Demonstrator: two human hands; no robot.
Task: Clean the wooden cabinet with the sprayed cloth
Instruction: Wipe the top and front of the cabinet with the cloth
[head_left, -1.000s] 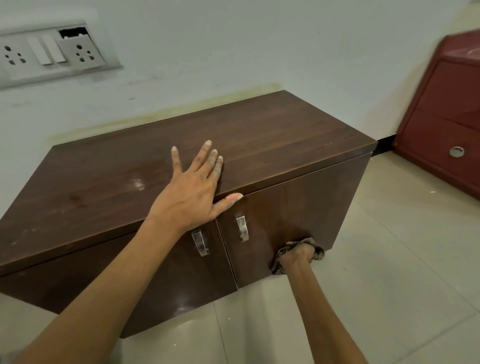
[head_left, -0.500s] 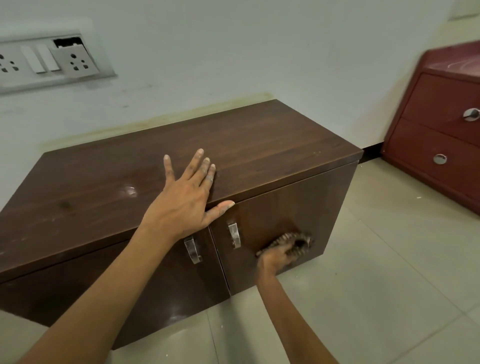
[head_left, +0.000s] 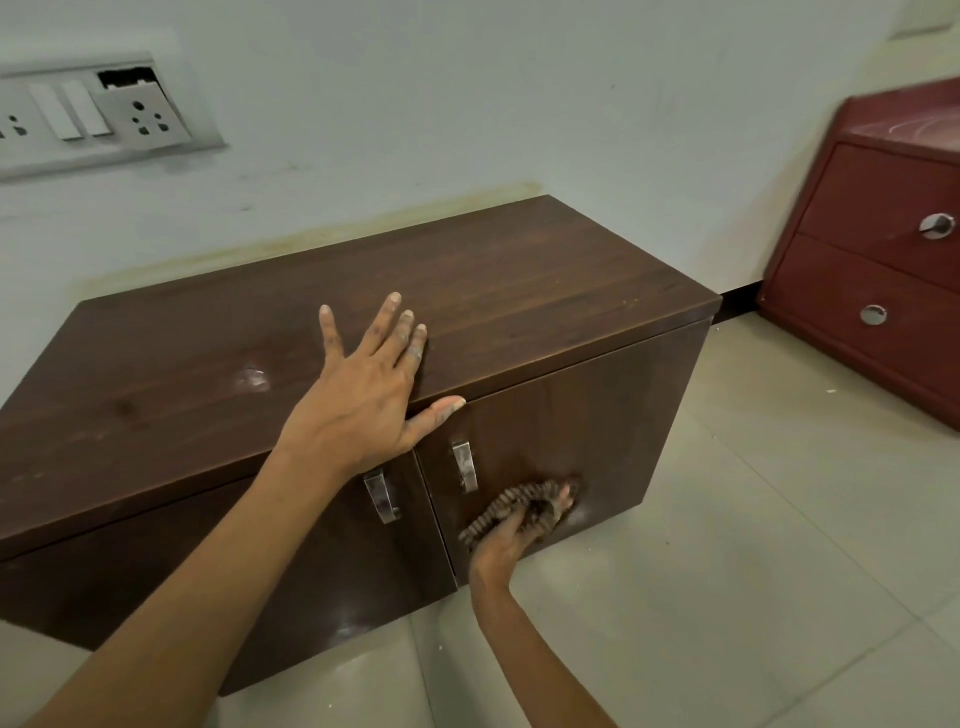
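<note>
left grip (head_left: 363, 400) lies flat, fingers straight, likely steadying the cabinet (head_left: 519, 291) — right grip (head_left: 511, 538) clamps the cloth (head_left: 506, 508) against its door (head_left: 597, 415), wiping.

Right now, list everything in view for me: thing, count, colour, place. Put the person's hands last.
wooden cabinet: 1, dark brown, on the floor against the wall
door handles: 2, silver, at the inner edges of the two cabinet doors
cloth: 1, brown patterned, against the right door
switch panel: 1, white-grey, on the wall at upper left
drawer unit: 1, red, at the right edge, two round silver knobs
floor: beige tiles
left hand: flat on the cabinet top at its front edge
right hand: holds the cloth against the right door
</note>
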